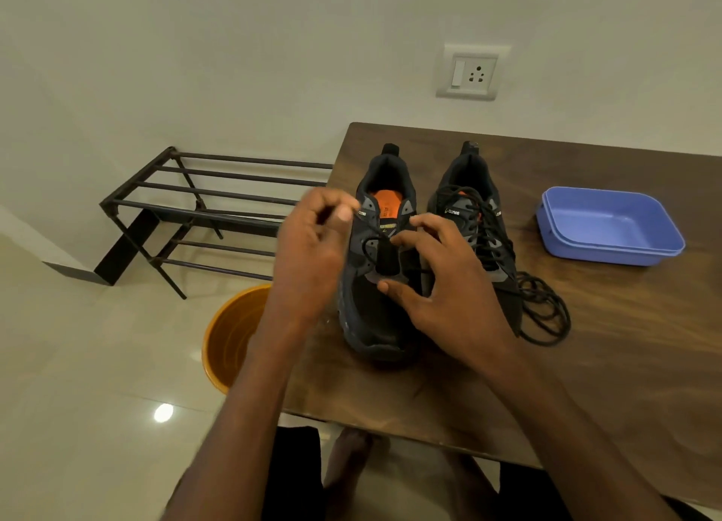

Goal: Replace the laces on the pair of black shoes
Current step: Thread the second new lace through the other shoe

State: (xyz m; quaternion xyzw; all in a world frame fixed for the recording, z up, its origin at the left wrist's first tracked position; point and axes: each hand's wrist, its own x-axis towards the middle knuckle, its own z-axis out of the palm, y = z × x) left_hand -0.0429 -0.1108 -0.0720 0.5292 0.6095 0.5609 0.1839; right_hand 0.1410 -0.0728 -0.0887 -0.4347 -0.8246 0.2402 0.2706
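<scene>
Here the left black shoe (pixel 375 270) is being worked on, standing on the wooden bench (pixel 586 364) with its toe toward the person and its orange insole showing. It serves as the landmark. Only a short run of black lace (pixel 371 243) is threaded across its lower eyelets, so the job appears to be at an early or a late stage of lacing; which one cannot be told.

The left hand (pixel 312 243) is raised just left of that shoe, fingers curled, with the lace end pinched between thumb and fingertip, presumably so the strand is kept taut and clear of the eyelets. The right hand (pixel 437 278) is laid over the shoe's right side, thumb pressed at the vamp and forefinger curled at the tongue; it seems to steady the shoe, and whether lace is gripped there cannot be told.

Just right of the shoe, its mate (pixel 476 231) is fully laced, a loose coil of black lace (pixel 543 309) lying beside its toe. Farther right a blue plastic tub (pixel 609 227) is set. Left of the shoe, off the bench, a metal shoe rack (pixel 203 208) and an orange bucket (pixel 234 333) are seen on the floor.
</scene>
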